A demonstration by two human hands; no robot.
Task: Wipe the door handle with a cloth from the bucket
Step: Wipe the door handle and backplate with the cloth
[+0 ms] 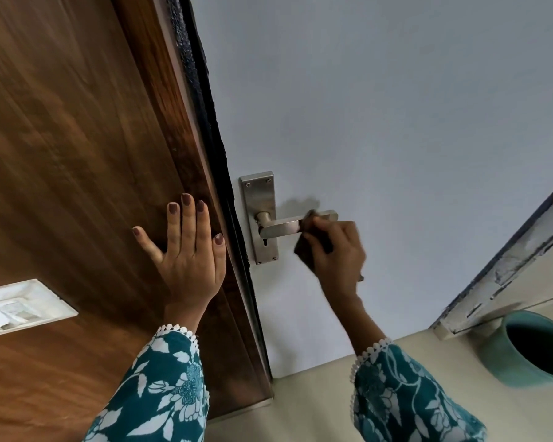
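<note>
A steel lever door handle [280, 225] on a long backplate [258, 199] sits on the pale grey door [380, 122]. My right hand [339, 250] grips a dark brown cloth [304, 247] pressed against the outer end of the lever. My left hand [189, 247] lies flat, fingers spread, on the brown wooden panel [77, 154] left of the door edge. A teal bucket [530, 349] stands on the floor at the lower right; its inside is dark.
A white switch plate [16, 306] is set in the wooden panel at the left. A black seal strip [205, 122] runs along the door edge. A worn white frame [505, 266] slants at the right above the beige floor [316, 403].
</note>
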